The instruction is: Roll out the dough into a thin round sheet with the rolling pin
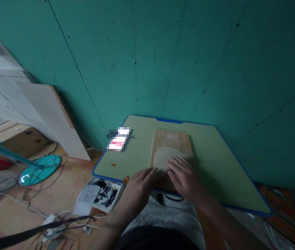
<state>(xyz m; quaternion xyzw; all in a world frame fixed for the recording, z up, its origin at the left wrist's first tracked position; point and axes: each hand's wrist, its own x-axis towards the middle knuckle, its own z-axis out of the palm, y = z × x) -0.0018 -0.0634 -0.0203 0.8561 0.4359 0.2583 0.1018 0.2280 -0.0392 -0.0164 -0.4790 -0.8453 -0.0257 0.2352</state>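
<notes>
Right hand (184,175): fingers laid flat, slightly spread, on the right side of a pale round sheet (161,158). Left hand (141,181): fingers close together at the sheet's near left edge; cannot tell whether pinching. Sheet lies on the near half of a wooden board (172,137), toward the table's (142,128) near edge. Pixelated item (118,139) at table's left edge.

Both forearms bare, angled inward, crossing the near edge of the table (228,177). Left hand (142,178): back up, at that edge, fingers together and slightly bent; thumb hidden, grip unclear. Right hand (183,175): back up, inside the edge, fingers extended, slightly spread, angled toward far-left corner. Hands near, apart.
</notes>
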